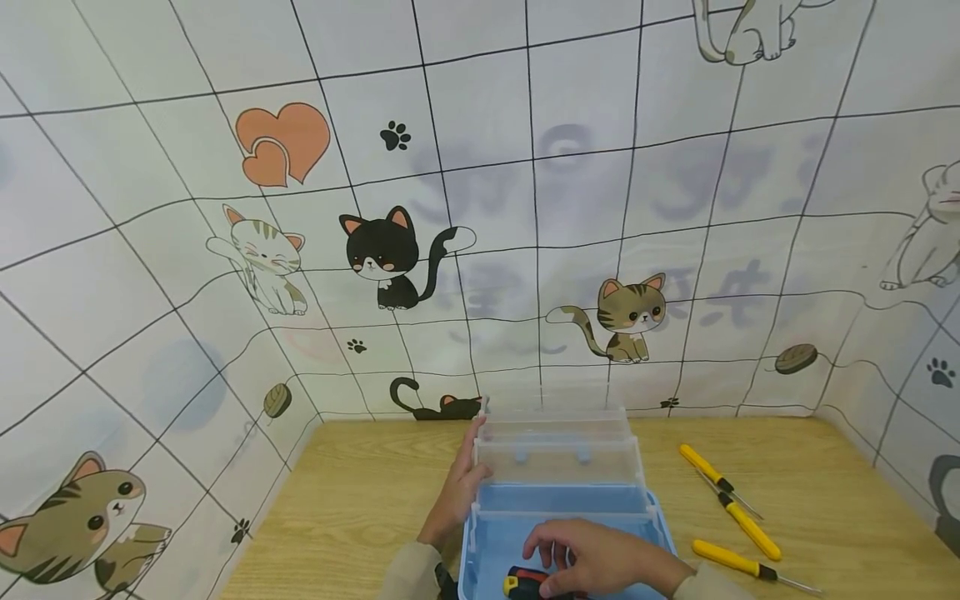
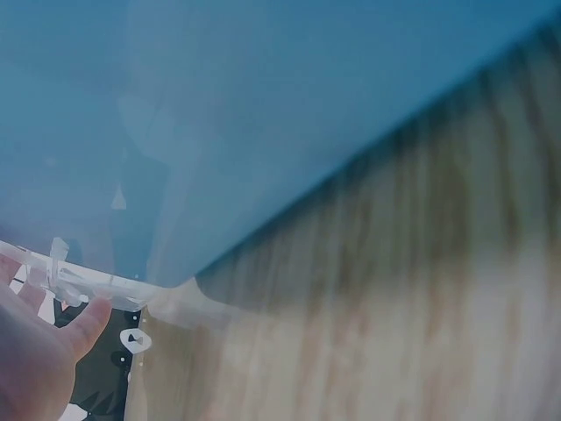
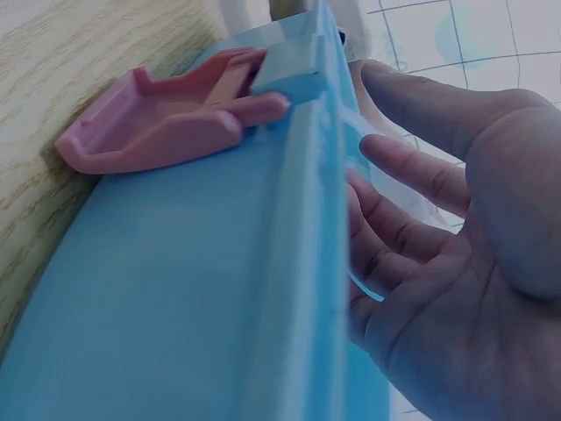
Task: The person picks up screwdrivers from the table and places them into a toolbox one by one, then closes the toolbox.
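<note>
A light blue storage box (image 1: pixel 491 533) stands at the table's front with its clear tiered lid (image 1: pixel 558 458) raised. My left hand (image 1: pixel 453 492) holds the lid's left edge, fingers along the side and thumb at the front; the left wrist view shows the thumb (image 2: pixel 88 326) by the clear rim. Inside the box lies a tool with a red, black and yellow handle (image 1: pixel 521 583); its kind cannot be made out. Over it is my right hand (image 1: pixel 592 554), fingers loosely bent. From the right wrist, this hand (image 3: pixel 473 228) appears beside the box wall with nothing visibly gripped.
Three yellow-handled screwdrivers (image 1: pixel 727 557) lie on the wooden table (image 1: pixel 360 483) to the box's right. A pink latch (image 3: pixel 158 123) hangs open on the box's front. Behind the table rises a cat-patterned cloth wall (image 1: pixel 487 200), also closing both sides.
</note>
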### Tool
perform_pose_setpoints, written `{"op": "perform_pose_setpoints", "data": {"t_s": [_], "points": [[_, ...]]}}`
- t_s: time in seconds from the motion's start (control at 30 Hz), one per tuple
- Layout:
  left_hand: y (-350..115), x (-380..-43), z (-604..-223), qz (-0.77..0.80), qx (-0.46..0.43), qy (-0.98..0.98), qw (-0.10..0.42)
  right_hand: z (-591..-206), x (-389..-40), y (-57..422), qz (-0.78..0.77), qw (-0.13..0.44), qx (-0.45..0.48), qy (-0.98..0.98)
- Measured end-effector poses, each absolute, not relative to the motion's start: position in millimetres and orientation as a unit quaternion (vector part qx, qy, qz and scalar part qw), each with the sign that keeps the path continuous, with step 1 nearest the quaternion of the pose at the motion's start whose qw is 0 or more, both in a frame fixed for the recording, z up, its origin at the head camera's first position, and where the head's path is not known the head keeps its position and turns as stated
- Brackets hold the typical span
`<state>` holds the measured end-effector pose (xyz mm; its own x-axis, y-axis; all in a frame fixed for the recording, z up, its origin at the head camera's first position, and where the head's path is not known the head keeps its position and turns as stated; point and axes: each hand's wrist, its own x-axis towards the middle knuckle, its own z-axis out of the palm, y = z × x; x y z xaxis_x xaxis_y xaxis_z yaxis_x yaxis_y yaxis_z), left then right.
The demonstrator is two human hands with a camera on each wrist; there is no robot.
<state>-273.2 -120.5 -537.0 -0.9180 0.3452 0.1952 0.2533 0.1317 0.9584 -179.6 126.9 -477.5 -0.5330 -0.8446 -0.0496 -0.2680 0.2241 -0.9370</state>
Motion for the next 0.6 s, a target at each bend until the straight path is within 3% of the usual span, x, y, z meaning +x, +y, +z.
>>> {"op": "perform_pose_setpoints", "data": {"t_s": [0.6], "points": [[-122.1,-275.2,-539.7,0.634,0.211,0.743,0.043,-448.5,-174.8,141.2,-0.488,0.248,-0.396,0.737]]}}
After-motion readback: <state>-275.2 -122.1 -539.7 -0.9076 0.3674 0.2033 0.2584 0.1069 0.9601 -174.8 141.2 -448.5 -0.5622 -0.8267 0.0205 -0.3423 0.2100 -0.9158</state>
